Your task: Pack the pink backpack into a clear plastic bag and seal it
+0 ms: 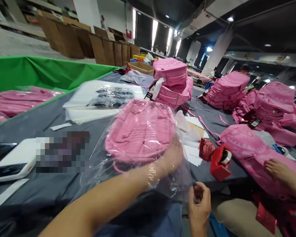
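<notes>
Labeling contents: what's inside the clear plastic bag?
A pink backpack fills the clear plastic bag. The left hand reaches inside it, against the backpack. Anything inside the backpack is hidden. The right hand pinches the bag's edge.

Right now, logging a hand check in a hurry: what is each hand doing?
Left hand: reaches inside the clear plastic bag, pressed on the pink backpack; grip cannot be told.
Right hand: fingers closed, pinching the bag's open edge.
</notes>
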The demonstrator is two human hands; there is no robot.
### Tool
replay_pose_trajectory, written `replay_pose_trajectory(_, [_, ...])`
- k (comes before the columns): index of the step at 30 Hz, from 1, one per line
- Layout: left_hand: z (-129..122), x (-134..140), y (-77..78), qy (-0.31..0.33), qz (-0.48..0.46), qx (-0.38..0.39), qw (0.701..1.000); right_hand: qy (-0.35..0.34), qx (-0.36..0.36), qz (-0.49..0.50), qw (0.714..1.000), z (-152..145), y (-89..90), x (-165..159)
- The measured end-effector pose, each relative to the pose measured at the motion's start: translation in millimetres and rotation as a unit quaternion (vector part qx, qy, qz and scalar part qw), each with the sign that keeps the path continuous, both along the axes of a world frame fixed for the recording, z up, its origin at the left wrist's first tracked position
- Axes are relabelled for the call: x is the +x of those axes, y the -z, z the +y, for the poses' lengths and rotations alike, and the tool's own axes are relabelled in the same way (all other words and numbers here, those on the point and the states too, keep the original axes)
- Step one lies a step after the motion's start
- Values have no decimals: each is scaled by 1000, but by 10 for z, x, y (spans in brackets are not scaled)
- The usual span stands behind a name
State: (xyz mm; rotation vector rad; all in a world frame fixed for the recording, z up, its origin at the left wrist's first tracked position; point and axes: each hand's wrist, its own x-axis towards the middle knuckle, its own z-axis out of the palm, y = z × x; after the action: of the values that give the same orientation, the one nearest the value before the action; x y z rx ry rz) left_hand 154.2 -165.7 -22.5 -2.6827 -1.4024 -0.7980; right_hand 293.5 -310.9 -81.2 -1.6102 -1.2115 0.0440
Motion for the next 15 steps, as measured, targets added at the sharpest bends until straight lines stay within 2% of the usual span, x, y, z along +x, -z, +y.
replay_pose_trajectory(2, [-585,-291,234,35,26,33,999,7,-56,66,996,-18,134,69])
replay_pose_trajectory(3, [-821,-474,348,54,20,109,992,1,-80,97,992,-24,176,81])
replay_pose_trajectory(5, [-1080,-845,524,15,27,182,983,-10,-104,134,986,-29,190,58])
replay_pose_trajectory(7, [-1038,-1134,594,-47,36,204,977,-30,-108,136,984,-36,136,-16])
replay_pose_trajectory(9, [-802,-1290,564,-71,71,191,976,-56,-98,144,983,-60,90,-115])
replay_pose_trajectory(12, [-427,-1310,440,-69,114,147,980,-73,-78,209,972,-92,146,-225])
replay_pose_trajectory(15, [-256,-1224,335,-66,100,73,990,-53,-104,298,948,-17,248,-218])
